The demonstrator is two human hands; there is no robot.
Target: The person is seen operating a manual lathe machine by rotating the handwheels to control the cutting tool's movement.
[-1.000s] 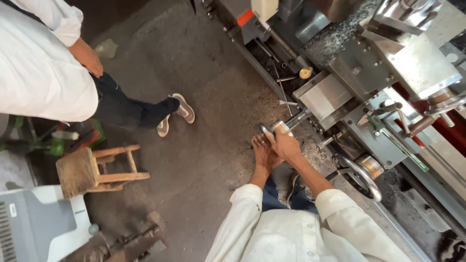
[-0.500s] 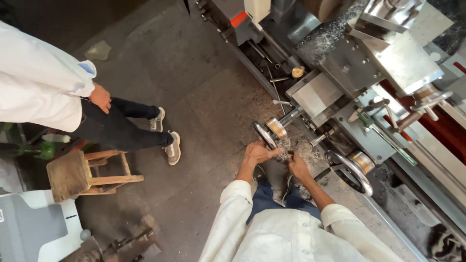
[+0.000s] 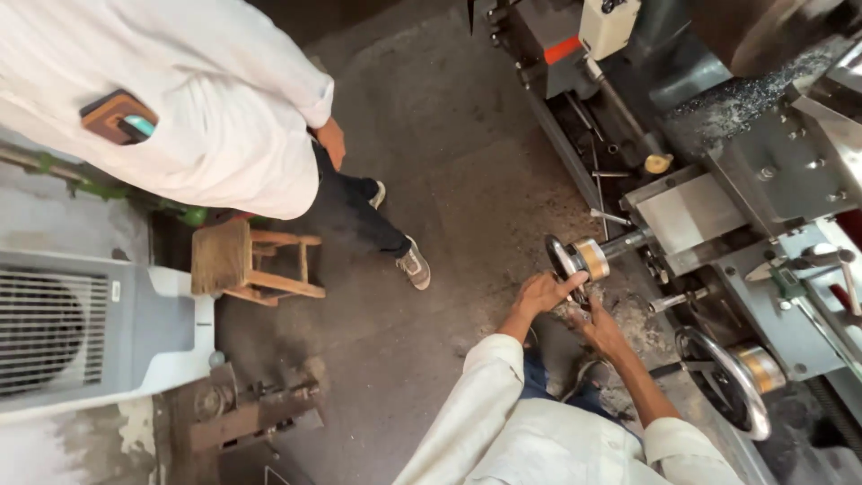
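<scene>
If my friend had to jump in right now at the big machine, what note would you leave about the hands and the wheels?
Left hand: grip closed on the rim of the small handwheel.
Right hand: just below that wheel, fingers curled; whether it holds anything cannot be told.
Large handwheel: lower right on the lathe, untouched.
Metal chips lie on the machine's bed.
Done or left: cannot be judged from this view.
Nearby: another person stands beside a wooden stool.
</scene>
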